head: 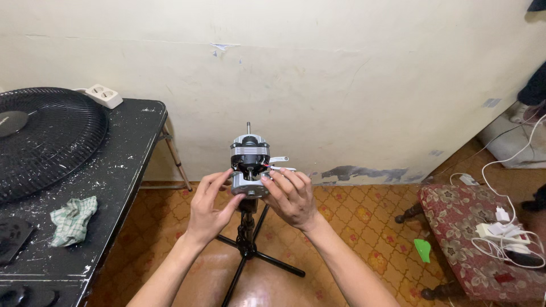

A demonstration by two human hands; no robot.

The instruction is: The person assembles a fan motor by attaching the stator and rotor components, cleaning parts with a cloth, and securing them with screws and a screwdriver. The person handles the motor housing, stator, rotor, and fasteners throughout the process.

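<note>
A small fan motor (249,152), black and silver with a shaft sticking up, sits on top of a black stand (245,245) with spread legs. My left hand (210,202) grips the motor's silver base from the left. My right hand (291,195) holds the base from the right, fingertips close to the red and white wires (277,166) that stick out to the right.
A black paint-flecked table (122,165) stands at left, carrying a black fan grille (45,136), a green checked cloth (72,219) and a white power strip (103,95). At right, a floral upholstered stool (466,239) holds white chargers and cables. A green scrap (422,250) lies on the tiled floor.
</note>
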